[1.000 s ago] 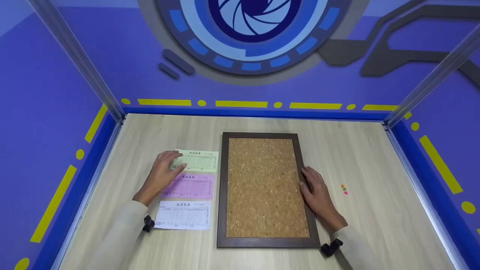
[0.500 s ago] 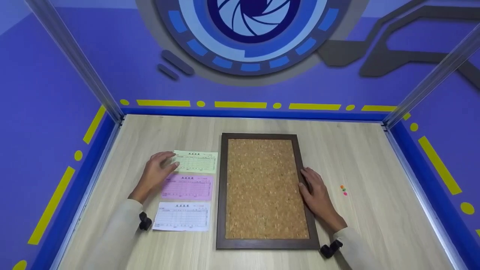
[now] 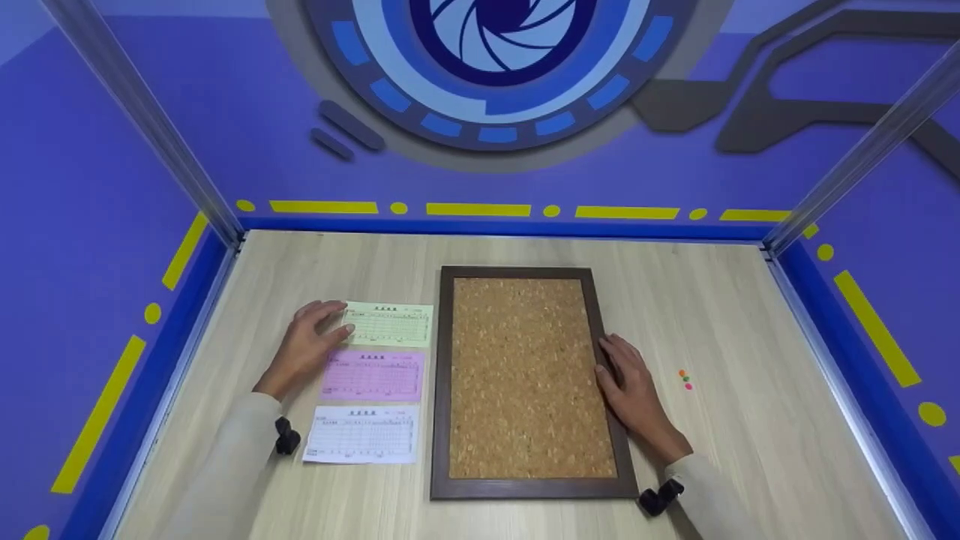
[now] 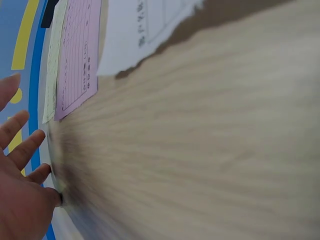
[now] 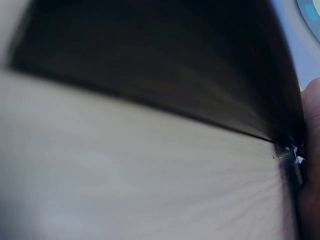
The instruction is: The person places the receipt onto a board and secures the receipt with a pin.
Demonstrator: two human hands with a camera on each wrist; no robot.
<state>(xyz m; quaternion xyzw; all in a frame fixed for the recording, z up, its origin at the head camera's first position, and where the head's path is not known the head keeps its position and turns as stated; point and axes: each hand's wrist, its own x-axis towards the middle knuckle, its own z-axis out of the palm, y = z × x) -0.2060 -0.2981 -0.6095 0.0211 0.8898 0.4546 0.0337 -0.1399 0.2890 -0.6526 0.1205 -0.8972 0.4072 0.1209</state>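
A cork board (image 3: pixel 532 375) with a dark brown frame lies flat in the middle of the table. Against its right edge rests my right hand (image 3: pixel 636 394), thumb over the frame; the right wrist view shows the dark side of the frame (image 5: pixel 150 55) close up and only a strip of the hand (image 5: pixel 312 150). Left of the board, three printed paper slips lie in a column: green (image 3: pixel 388 324), pink (image 3: pixel 375 376) and white (image 3: pixel 361 434). My left hand (image 3: pixel 304 346), fingers apart, is at the green slip's left end; whether the fingertips touch it I cannot tell.
Several small bright dots, orange, green and pink (image 3: pixel 685 379), lie on the table right of the board. Blue-purple printed walls (image 3: pixel 480 180) with metal corner posts enclose the table at the back and sides.
My left hand has drawn back a little to the left, uncovering more of the green and pink slips. The right hand stays at the board's edge. The head view has shifted slightly.
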